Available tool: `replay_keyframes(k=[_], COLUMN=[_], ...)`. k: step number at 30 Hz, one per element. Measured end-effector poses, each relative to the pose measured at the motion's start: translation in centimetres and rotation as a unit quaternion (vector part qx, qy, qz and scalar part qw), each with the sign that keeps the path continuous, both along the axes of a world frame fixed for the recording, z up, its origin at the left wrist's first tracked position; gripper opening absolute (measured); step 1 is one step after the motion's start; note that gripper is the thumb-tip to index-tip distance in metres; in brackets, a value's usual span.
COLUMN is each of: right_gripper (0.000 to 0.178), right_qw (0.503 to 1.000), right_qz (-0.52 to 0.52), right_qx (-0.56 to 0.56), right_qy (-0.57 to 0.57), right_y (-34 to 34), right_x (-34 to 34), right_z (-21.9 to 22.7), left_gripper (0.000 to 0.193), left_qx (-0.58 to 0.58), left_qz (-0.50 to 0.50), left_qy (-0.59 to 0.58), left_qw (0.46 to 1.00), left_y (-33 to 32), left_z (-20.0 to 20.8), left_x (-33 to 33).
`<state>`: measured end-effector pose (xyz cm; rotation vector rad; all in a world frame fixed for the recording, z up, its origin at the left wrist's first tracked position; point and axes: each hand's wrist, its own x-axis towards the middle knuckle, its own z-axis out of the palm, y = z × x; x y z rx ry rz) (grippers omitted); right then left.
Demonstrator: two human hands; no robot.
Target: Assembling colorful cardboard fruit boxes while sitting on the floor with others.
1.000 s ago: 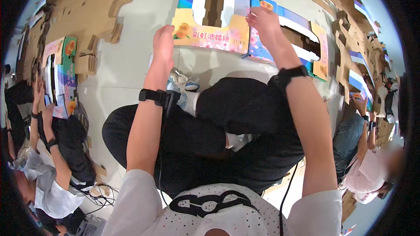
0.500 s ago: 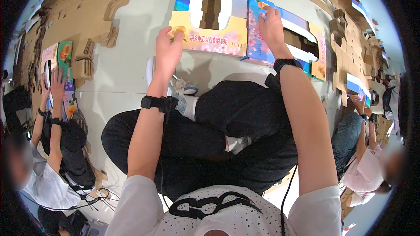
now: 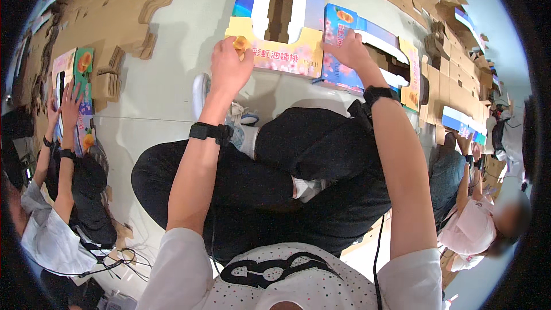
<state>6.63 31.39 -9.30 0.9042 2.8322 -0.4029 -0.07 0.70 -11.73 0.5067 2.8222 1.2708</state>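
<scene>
In front of me lies a colourful printed fruit carton [image 3: 287, 57] with a yellow front panel and a long cut-out in its top. My left hand [image 3: 231, 68] grips its near left corner, thumb against the yellow panel and fingers curled round the edge. A second such carton [image 3: 338, 72], with a blue end panel, lies just to the right at an angle. Over that blue panel rests my right hand [image 3: 357, 54], thumb stretched toward the first carton's right edge and apart from the bent fingers. Whether the thumb touches that edge I cannot tell.
Stacks of flat brown cardboard [image 3: 109, 17] lie at the left, with more cardboard [image 3: 459, 74] at the right. On the left a co-worker's hands [image 3: 70, 106] handle a similar carton [image 3: 83, 80]; another person at right holds a carton [image 3: 464, 125]. My crossed legs [image 3: 258, 178] are close below.
My right hand has slid nearer to me along the blue panel, its thumb now pointing left. My left hand has shifted slightly right on the corner. The view has moved a little.
</scene>
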Motion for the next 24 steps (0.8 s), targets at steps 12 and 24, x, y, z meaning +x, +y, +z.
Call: replay_keyframes(k=[12,24], right_gripper=[0.107,0.11], right_qw=[0.979,0.97], right_qz=[0.156,0.172], right_qx=[-0.05,-0.008], right_qy=[-0.118,-0.171], right_y=[1.3,-2.4], right_x=[-1.8,-2.6], right_z=[2.3,3.4], left_gripper=[0.054,0.044], left_qx=[0.362,0.413], left_qz=[0.18,0.168], left_qy=[-0.235,-0.138], left_qw=[0.884,0.885], left_y=[-1.8,-1.7], left_z=[4.0,6.0], left_x=[-2.3,-2.6])
